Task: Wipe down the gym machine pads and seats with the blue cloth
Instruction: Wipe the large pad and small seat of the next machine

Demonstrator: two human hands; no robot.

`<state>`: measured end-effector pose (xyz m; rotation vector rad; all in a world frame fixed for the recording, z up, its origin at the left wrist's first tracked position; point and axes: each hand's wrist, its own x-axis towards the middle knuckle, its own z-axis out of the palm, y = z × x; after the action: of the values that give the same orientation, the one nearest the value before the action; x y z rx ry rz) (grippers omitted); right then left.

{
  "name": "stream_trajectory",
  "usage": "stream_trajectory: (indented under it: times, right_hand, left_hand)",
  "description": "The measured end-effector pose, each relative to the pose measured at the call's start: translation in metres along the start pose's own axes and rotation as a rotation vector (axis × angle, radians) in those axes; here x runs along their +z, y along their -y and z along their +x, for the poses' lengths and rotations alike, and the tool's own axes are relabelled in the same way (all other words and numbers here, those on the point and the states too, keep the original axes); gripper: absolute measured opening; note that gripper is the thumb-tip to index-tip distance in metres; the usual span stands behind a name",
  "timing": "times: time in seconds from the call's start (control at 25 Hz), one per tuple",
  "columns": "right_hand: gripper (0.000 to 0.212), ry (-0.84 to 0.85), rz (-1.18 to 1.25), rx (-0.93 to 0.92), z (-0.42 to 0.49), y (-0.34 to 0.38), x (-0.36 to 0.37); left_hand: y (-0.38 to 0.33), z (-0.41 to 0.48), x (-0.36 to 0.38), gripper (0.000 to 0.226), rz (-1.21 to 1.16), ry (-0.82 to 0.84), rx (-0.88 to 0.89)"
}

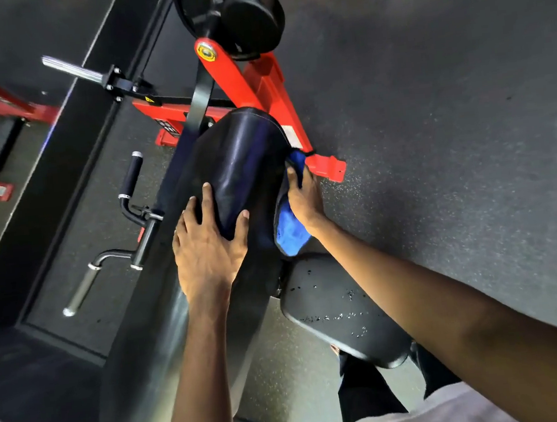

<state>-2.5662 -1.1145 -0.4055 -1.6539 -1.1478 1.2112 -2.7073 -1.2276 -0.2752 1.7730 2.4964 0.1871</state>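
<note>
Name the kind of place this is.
Almost certainly a gym floor: a red-framed weight machine with a long black pad, a chrome plate peg, and speckled rubber flooring. The right hand holds a blue cloth against the pad.

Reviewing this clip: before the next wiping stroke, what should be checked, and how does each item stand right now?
1. Right hand grips the blue cloth: ok.
2. Cloth pressed against the back pad's right side: ok.
3. Left hand steadies the pad top, fingers spread: ok.
4. Seat pad wiped dry: not ok, droplets or specks on it.
5. Roller pad wiped: cannot tell.
</note>
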Motion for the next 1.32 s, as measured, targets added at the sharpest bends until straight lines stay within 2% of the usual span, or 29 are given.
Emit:
stream_trajectory:
  times: [0.12, 0.28, 0.36, 0.52, 0.6, 0.68, 0.76, 0.84, 0.88, 1.0, 1.04, 1.08, 1.16, 1.2, 1.32]
  right_hand:
    - [0.067, 0.022, -0.032, 0.093, 0.011, -0.03, 0.006]
    - [0.051, -0.009, 0.033, 0.275, 0.025, -0.014, -0.003]
    - [0.046, -0.011, 0.052, 0.151, 0.018, 0.002, -0.006]
    - [0.054, 0.01, -0.046, -0.318, -0.016, 0.046, -0.014]
    - [0.045, 0.037, -0.251, -0.612, -0.02, 0.066, -0.022]
    - [0.044, 0.105, -0.457, -0.758, -0.012, 0.083, -0.032]
    - [0.043, 0.141, -0.568, -0.763, 0.002, 0.097, -0.035]
    - [0.042, 0.133, -0.635, -0.684, 0.004, 0.113, -0.034]
    - [0.042, 0.13, -0.678, -0.705, 0.0, 0.117, -0.032]
    - [0.045, 0.313, -0.835, -1.052, 0.002, 0.11, -0.039]
    - [0.045, 0.325, -0.837, -1.082, 0.012, 0.11, -0.045]
    - [0.044, 0.29, -0.814, -1.029, 0.024, 0.113, -0.048]
    - [0.042, 0.217, -0.733, -0.784, 0.038, 0.121, -0.051]
    - [0.042, 0.218, -0.71, -0.719, 0.038, 0.122, -0.052]
    - [0.043, 0.278, -0.704, -0.849, 0.04, 0.108, -0.056]
  left_hand:
    - [-0.002, 0.002, 0.0, 0.081, 0.02, 0.025, -0.045]
    - [-0.009, 0.0, -0.002, 0.077, 0.022, 0.013, -0.105]
    - [-0.011, 0.001, -0.007, 0.074, -0.012, 0.008, -0.141]
    - [-0.017, -0.002, -0.01, 0.07, -0.015, 0.01, -0.183]
    - [-0.017, 0.0, -0.011, 0.068, -0.018, 0.012, -0.193]
    - [-0.016, 0.0, -0.012, 0.068, -0.013, 0.037, -0.196]
    - [-0.015, -0.002, -0.009, 0.065, 0.002, 0.031, -0.177]
    - [-0.014, -0.004, -0.007, 0.057, -0.002, -0.033, -0.19]
    - [-0.013, -0.004, -0.006, 0.055, -0.008, -0.083, -0.225]
    - [-0.014, -0.006, -0.004, 0.053, 0.007, -0.167, -0.33]
    - [-0.014, -0.006, -0.005, 0.054, 0.01, -0.153, -0.327]
    - [-0.013, -0.006, -0.005, 0.055, 0.01, -0.136, -0.316]
    - [-0.013, -0.007, -0.005, 0.059, 0.014, -0.121, -0.3]
    - [-0.013, -0.007, -0.005, 0.06, 0.023, -0.128, -0.298]
    - [-0.014, -0.005, -0.005, 0.059, 0.039, -0.141, -0.3]
